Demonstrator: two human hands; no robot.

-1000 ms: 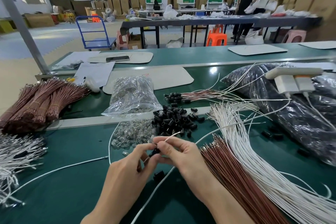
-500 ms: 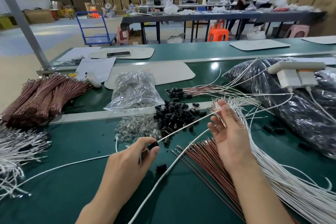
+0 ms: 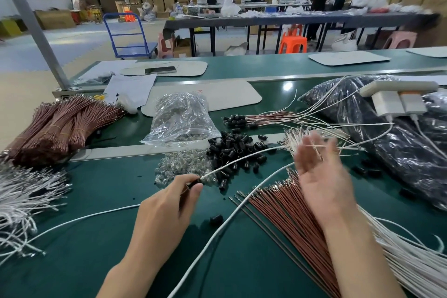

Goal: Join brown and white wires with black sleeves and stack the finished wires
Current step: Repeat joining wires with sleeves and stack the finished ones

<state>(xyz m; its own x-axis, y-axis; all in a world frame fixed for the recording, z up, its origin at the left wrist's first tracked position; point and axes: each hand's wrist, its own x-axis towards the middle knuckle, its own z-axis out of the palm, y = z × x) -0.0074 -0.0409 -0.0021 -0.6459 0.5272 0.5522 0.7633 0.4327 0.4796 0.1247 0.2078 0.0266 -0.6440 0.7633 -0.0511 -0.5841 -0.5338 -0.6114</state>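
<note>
Green bench [image 3: 96, 201], right hand [image 3: 321, 176] palm-up

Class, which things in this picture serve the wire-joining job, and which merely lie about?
Job: pile of black sleeves, brown wires, white wires, finished wires, sleeve pinched by left hand.
Lying about: phone, papers, white chargers, blue trolley.

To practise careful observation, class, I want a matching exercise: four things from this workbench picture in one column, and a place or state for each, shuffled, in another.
Things: 1 phone; 2 tied brown wire bundles; 3 left hand; 4 right hand.
Places or states: A held open, palm showing; B at the left of the bench; C on a pale mat; D pinching a black sleeve on a white wire.
Pairs: 1-C, 2-B, 3-D, 4-A.
</note>
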